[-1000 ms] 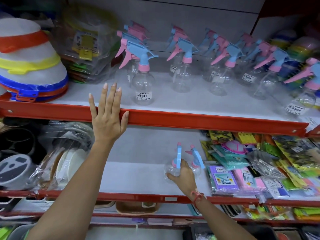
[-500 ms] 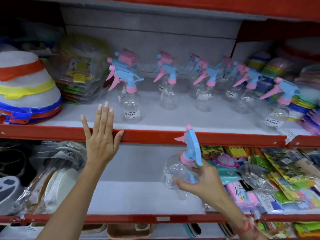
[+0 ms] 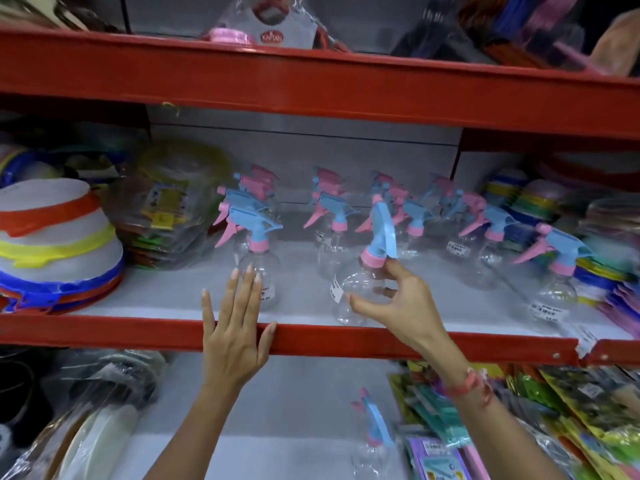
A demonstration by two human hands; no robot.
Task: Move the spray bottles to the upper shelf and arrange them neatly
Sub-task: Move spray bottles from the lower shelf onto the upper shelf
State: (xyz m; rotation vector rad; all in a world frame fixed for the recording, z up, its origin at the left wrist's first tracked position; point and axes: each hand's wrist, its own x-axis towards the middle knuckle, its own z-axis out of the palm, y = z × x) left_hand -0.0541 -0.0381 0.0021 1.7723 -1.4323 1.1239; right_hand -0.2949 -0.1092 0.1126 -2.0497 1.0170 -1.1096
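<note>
I see my right grip (image 3: 391, 303) closed around a clear spray bottle (image 3: 356, 289), thumb low on its body and fingers curled behind its pink collar, the bottle sitting at the red front lip (image 3: 450, 344) of the upper shelf (image 3: 156, 296). Bare white shelf lies to either side of that grip; behind it the other spray bottles (image 3: 332, 223) stand in loose rows, and the red beam (image 3: 311, 88) above leaves headroom. My left grip (image 3: 235, 327) is flat and open, holding nothing, palm against the same lip. Below the right grip, one more bottle (image 3: 372, 431) stands on the lower shelf (image 3: 277, 452), beside packaged goods (image 3: 519, 427).
</note>
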